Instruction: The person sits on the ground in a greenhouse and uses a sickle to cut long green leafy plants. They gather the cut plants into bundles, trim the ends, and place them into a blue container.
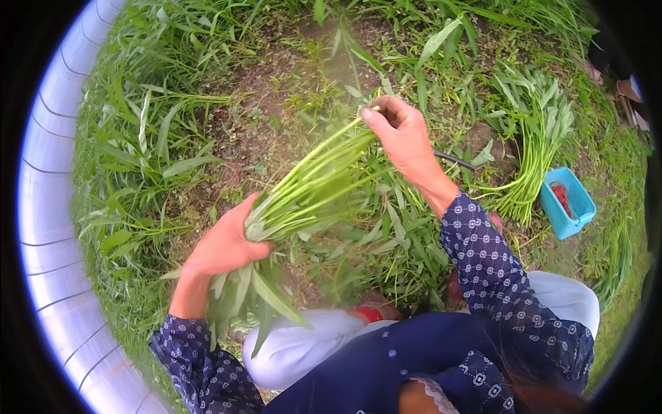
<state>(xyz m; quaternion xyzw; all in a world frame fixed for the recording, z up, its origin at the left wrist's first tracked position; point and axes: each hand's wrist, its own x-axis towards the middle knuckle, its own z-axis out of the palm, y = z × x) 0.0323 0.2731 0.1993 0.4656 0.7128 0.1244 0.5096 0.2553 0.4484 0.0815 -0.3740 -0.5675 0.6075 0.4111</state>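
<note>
My left hand is closed around a bunch of long green leafy stems, near where the leaves begin. The leaves hang down below that hand towards my knee. The bare stem ends fan out up to the right. At their upper end my right hand pinches the tip of a stem between thumb and finger; whether it holds more than one is unclear. Behind my right wrist a dark thin rod or handle lies on the ground, its other end hidden.
A pile of similar cut stems lies at the right, beside a light blue plastic basket with something red inside. Loose leaves cover the ground before my feet. Tall green plants grow at the left, along a pale plastic sheet wall.
</note>
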